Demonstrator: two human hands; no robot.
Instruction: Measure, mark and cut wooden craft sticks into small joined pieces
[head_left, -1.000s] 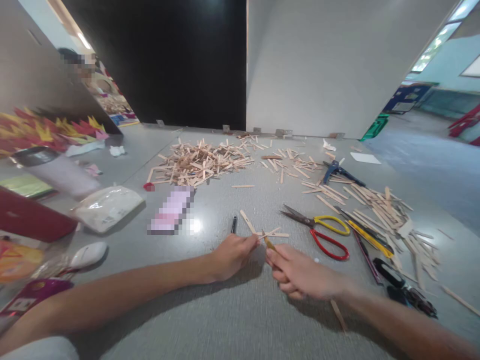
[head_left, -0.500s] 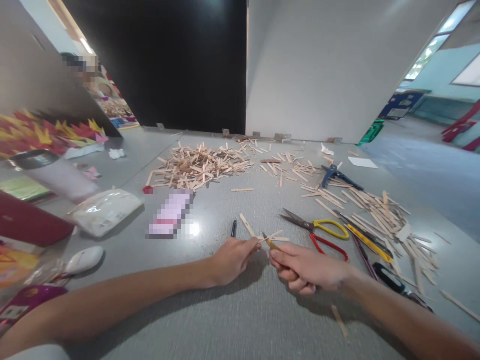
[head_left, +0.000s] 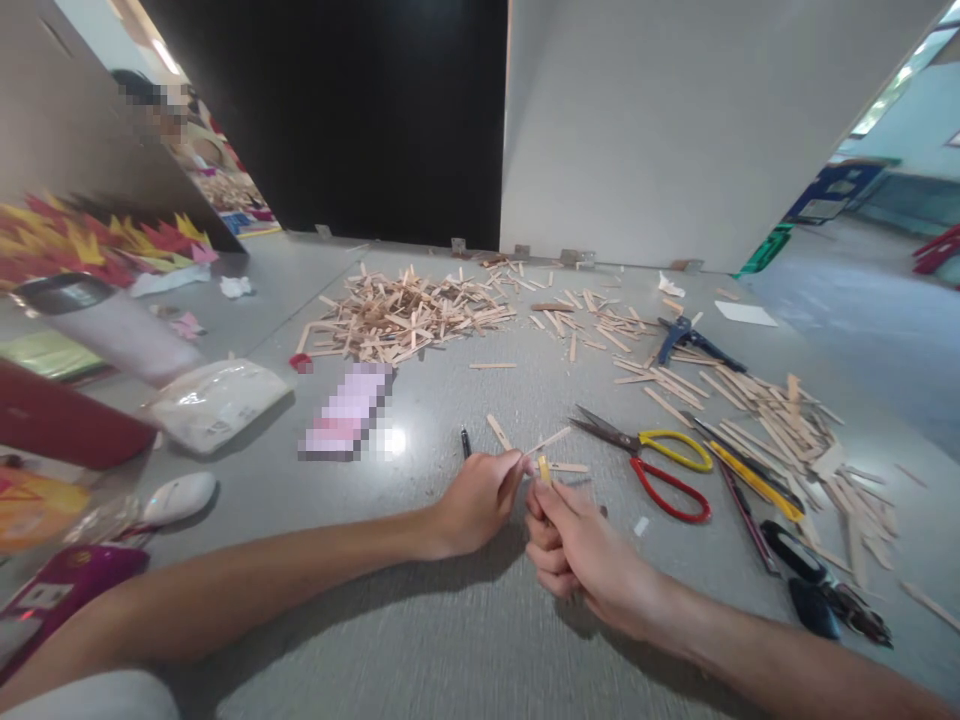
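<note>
My left hand [head_left: 480, 500] pinches a thin wooden stick [head_left: 551, 440] that points up and to the right. Close beside it, my right hand [head_left: 570, 540] is closed around a small yellowish tool [head_left: 544, 470], whose tip is too blurred to make out. The fingertips of both hands nearly meet. Behind them, a flat stick [head_left: 498, 432] and another stick [head_left: 568, 467] lie on the table. A black pen [head_left: 466, 442] lies just past my left hand. Scissors [head_left: 637, 438] with one yellow and one red handle lie open to the right.
Beyond the hands is a large pile of wooden sticks [head_left: 412, 315]. Pliers [head_left: 679, 340], a yellow cutter [head_left: 757, 482] and more sticks [head_left: 795, 430] are at right. A phone [head_left: 349, 410], plastic packet [head_left: 221, 405], white mouse [head_left: 180, 498] and tumbler [head_left: 112, 330] stand or lie left.
My right hand has turned more upright and moved closer to my left hand. The held stick now angles higher. The whole view has shifted slightly.
</note>
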